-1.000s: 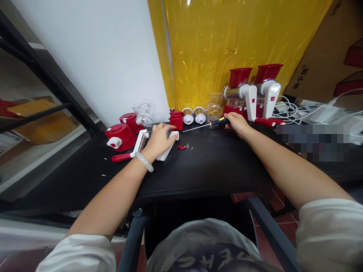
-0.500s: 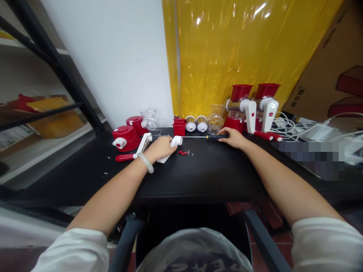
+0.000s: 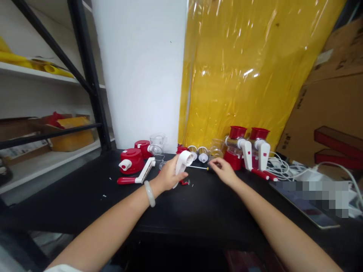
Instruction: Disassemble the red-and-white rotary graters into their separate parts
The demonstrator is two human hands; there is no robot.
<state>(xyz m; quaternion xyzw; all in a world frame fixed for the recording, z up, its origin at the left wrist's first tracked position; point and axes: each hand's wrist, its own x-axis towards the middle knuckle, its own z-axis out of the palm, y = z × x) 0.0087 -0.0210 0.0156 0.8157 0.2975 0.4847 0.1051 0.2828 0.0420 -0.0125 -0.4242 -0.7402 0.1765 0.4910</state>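
Note:
My left hand [image 3: 168, 175], a pale bangle at its wrist, is closed round a white plastic crank arm [image 3: 183, 161], its round socket end tilted up. My right hand [image 3: 224, 172] has its fingers curled in front of a screwdriver [image 3: 198, 167] lying on the table. The screwdriver's shaft and yellow collar show; its dark handle is hidden behind the hand. What the right fingers hold, if anything, I cannot make out. Beneath the crank arm lies a small red piece [image 3: 184, 183], with screws [image 3: 189, 182] beside it. To the left rests another white crank with a red handle [image 3: 127, 181].
Red grater bases [image 3: 132, 160] and a clear plastic hopper [image 3: 157, 141] stand at the back left. Metal grating drums [image 3: 202, 154] line the back middle. Two assembled rotary graters [image 3: 236, 158] stand right, near white cables [image 3: 279, 166] and a phone-like device [image 3: 309, 211].
My left hand has lifted the white crank arm off the table and turned its socket upward. The right hand has shifted left along the screwdriver. The head view has tilted up.

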